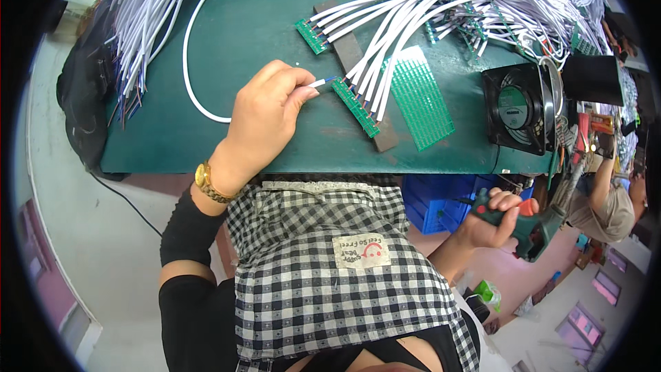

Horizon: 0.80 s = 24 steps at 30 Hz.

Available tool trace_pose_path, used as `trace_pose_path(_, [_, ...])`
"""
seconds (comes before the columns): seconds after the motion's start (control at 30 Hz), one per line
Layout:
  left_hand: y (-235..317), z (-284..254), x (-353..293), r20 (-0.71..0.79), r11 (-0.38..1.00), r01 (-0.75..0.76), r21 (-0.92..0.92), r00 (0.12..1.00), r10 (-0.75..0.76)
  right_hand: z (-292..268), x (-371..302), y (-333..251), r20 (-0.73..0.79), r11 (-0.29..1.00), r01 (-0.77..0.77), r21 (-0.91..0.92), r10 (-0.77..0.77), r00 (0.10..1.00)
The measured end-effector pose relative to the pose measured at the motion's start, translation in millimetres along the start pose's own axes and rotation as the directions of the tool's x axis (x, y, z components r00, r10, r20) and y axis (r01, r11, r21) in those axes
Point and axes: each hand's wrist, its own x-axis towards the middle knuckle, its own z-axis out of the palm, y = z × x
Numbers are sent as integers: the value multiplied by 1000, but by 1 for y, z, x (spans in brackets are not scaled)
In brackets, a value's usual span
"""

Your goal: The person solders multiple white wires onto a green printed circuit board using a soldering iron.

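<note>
My left hand (265, 117) pinches a white cable (317, 84) close to its stripped end. Thin blue wire at that end reaches the upper corner of a narrow green circuit board (356, 107). Several white cables (385, 79) are joined along this board, which rests by a dark bar (385, 139). A second narrow board (311, 36) with cables lies farther back. Off the table's front edge at the right, my right hand (492, 224) grips a green soldering gun (537, 234) with red parts, its thin tip pointing left.
A perforated green board panel (418, 100) lies right of the bar on the green table (206, 145). A black fan (515, 109) stands at the right edge. Cable bundles (155, 10) lie back left, more back right. Blue crates (425, 201) sit below. Another person (609, 200) is at far right.
</note>
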Motion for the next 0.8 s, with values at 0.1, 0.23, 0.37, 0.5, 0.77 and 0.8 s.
trace_pose_path(0.1, [5,4,-6,-25,985,167,39,986,-166,25,-30,1,126,990,-122,66,113,986])
trace_pose_path(0.23, [12,8,-13,-88,974,222,37,972,-218,47,-57,10,327,967,-255,-2,241,914])
trace_pose_path(0.37, [16,8,-17,-109,950,303,-71,945,-310,55,-76,15,401,903,-411,-127,426,811])
trace_pose_path(0.5, [13,16,-14,-134,962,270,-35,953,-272,54,-80,16,502,866,-437,-243,498,708])
trace_pose_path(0.77, [9,23,-15,-170,971,240,15,957,-234,69,-68,-9,368,546,-298,-783,793,485])
trace_pose_path(0.8, [8,23,-16,-172,975,219,34,963,-210,66,-69,-5,400,551,-196,-811,767,501])
